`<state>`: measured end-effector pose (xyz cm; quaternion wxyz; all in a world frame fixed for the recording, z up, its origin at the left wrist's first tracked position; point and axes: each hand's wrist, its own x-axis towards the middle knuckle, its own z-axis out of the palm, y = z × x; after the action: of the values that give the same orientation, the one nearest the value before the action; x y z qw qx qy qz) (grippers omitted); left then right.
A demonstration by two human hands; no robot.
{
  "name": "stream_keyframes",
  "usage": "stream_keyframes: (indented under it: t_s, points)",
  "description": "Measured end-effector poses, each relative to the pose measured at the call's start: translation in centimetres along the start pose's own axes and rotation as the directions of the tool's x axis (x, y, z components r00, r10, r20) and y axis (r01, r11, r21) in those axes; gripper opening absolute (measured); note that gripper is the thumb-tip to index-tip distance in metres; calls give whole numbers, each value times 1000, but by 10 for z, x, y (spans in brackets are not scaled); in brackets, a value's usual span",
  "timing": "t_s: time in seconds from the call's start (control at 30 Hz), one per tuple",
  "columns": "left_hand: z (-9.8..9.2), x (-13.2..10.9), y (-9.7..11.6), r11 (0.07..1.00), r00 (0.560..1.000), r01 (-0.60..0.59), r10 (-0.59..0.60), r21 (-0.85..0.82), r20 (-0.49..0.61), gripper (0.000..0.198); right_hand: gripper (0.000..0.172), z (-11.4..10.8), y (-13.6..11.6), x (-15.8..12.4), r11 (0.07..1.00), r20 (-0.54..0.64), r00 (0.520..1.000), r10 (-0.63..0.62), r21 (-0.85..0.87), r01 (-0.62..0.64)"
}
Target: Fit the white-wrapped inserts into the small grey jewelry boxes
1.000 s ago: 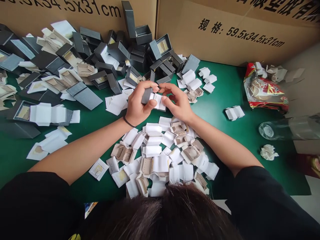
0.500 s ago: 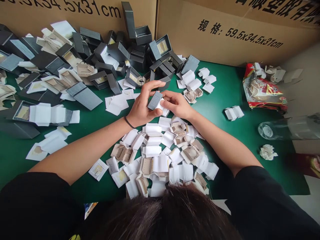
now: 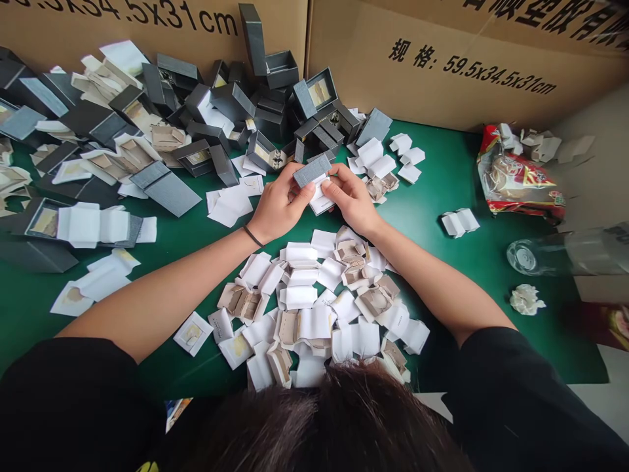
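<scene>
A small grey gift box (image 3: 313,170) with a white inside part (image 3: 322,200) is held up between my two hands over the middle of the table. My left hand (image 3: 281,202) is closed around the box's left side, its thumb pressed on the front. On the other side my right hand (image 3: 352,198) grips the box too, with its thumb on the white part; small dark print shows there. Fingers hide the back of the box. Just below the hands lies a pile of folded white card inserts (image 3: 301,275), some with brown undersides up.
Dark grey boxes (image 3: 233,98), many with lids up, heap at the back left. Large cartons (image 3: 442,72) wall off the far edge. On the right are a red snack bag (image 3: 521,180), a clear bottle (image 3: 555,254) and crumpled paper (image 3: 527,299) on the green table (image 3: 422,196).
My left hand has turned, its raised fingers now folded behind the box. The grey box has risen slightly and swung more level, with more of the white part showing.
</scene>
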<state>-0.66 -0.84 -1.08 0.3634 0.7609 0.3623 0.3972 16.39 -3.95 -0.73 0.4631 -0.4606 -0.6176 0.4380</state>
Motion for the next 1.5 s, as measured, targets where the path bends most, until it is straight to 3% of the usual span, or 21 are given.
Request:
stream_keyframes:
  t_s: [0.17,0.5,0.63,0.83,0.97,1.23,1.5]
  points:
    - [0,0,-6,998,1000,-4,5,-61,22,51,57,0,-1,0,997,-8,999,-32,-71,31]
    - [-1,-1,2,999,998,-34,35,-15,46,58,52,-3,0,-2,992,46,998,-44,-114,49]
    - [2,-2,-3,998,1000,18,-17,-62,15,55,53,-3,0,-1,993,70,997,-15,-113,23]
    - [1,-1,0,1000,998,-7,6,-28,-61,56,56,0,-3,0,999,38,998,49,-16,-48]
    - [-1,0,2,1000,988,-27,28,13,-151,57,54,2,-6,-2,996,55,997,52,-81,-47]
    - [0,1,-3,1000,978,-3,8,22,-209,56,52,2,-5,-4,988,98,994,39,-154,-24]
    - [-3,0,4,996,997,-36,42,86,-65,59,49,-3,1,-2,999,140,990,2,-44,4]
